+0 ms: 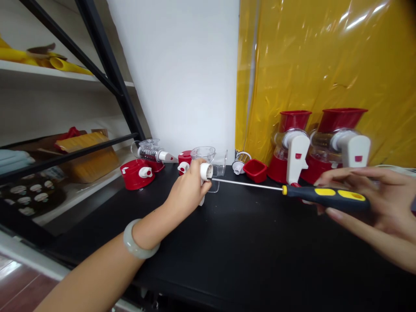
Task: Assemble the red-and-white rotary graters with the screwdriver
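Observation:
My left hand (186, 188), with a pale bangle at the wrist, is closed around a white plastic crank handle (206, 171) whose round hollow end faces right. A screwdriver (325, 196) with a black and yellow grip lies level, and its long shaft reaches to that hollow end. Whether the tip is inside or just at the rim, I cannot tell. The fingers and thumb of my right hand (386, 201) hold the grip from the right. Just behind my left hand stands a clear plastic grater body (203, 152), partly hidden.
Two assembled red-and-white rotary graters (294, 145) stand at the back right. Near the wall are a drum blade (241, 162), a red tray-like part (255, 170) and a red base (136, 174). A black-framed shelf (100, 47) borders the black table (247, 251) on the left.

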Tool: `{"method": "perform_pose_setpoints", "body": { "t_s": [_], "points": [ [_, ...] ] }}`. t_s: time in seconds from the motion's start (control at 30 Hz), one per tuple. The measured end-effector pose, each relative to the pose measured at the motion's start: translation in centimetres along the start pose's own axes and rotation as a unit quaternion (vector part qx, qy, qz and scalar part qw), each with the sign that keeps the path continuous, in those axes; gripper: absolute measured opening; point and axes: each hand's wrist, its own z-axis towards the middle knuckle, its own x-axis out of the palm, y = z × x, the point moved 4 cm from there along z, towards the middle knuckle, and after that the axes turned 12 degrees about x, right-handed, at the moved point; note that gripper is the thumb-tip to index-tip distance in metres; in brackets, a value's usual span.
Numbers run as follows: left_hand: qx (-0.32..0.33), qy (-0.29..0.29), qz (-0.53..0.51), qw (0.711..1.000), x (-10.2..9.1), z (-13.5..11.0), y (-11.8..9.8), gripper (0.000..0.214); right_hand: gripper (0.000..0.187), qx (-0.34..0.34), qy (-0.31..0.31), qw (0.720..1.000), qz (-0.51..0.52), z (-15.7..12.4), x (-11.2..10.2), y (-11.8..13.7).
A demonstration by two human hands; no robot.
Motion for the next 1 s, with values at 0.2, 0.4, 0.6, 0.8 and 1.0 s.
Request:
{"method": "perform_pose_setpoints", "body": {
  "t_s": [0.2, 0.4, 0.6, 0.8, 1.0],
  "points": [
    [0.003, -0.002, 0.003, 1.0, 0.2, 0.0, 0.1, 0.045, 0.016, -0.078, 0.088, 0.99, -0.082, 0.0, 0.5, 0.4],
    [-0.001, -0.007, 0.004, 1.0, 0.3, 0.0, 0.4, 0.043, 0.056, -0.04, 0.095, 0.995, 0.006, -0.2, 0.8, 0.1],
    [0.007, -0.008, 0.009, 1.0, 0.4, 0.0, 0.4, 0.044, 0.026, -0.02, 0.102, 0.992, -0.076, 0.0, 0.5, -0.5],
    [0.015, -0.005, 0.003, 1.0, 0.4, 0.0, 0.2, 0.044, 0.037, 0.116, 0.108, 0.985, -0.062, 0.2, 1.0, -1.0],
    [0.005, -0.004, 0.005, 1.0, 0.3, 0.0, 0.3, 0.046, 0.051, 0.061, 0.121, 0.991, -0.007, 0.1, 0.8, -0.4]
  ]
}}
